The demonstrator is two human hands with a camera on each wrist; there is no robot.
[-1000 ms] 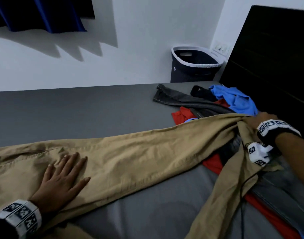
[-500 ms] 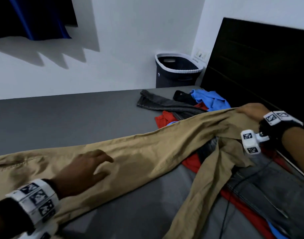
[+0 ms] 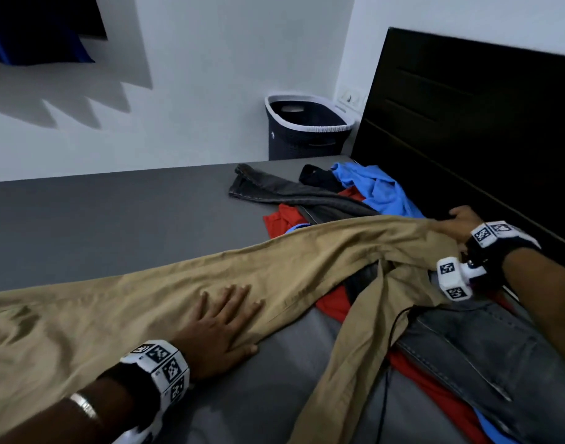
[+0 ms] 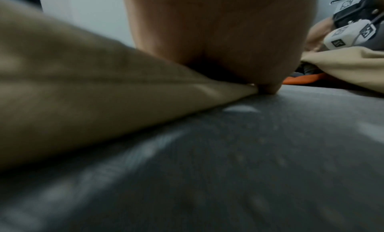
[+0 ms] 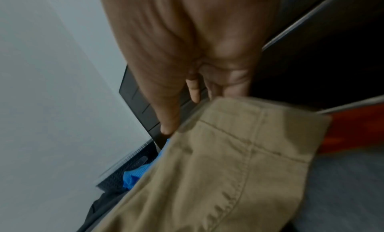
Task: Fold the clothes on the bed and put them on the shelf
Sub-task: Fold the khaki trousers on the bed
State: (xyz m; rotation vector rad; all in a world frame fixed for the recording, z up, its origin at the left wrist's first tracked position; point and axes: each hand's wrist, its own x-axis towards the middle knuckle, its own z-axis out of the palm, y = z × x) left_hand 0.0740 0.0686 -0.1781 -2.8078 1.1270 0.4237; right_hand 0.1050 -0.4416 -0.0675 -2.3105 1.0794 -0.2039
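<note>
1. The left hand (image 3: 215,328) lay flat, fingers spread, pressing the tan cotton trousers (image 3: 166,299) onto the grey bed (image 3: 114,225).
2. The trousers' long axis ran left to right, away to the right hand (image 3: 460,224), whose grip clamped the far hem.
3. Only the right-wrist view showed that stitched hem (image 5: 255,146); the head view alone showed the heaped garments (image 3: 332,200) beyond.

Grey bed (image 3: 114,225) under strewn clothes (image 3: 307,277)
</note>
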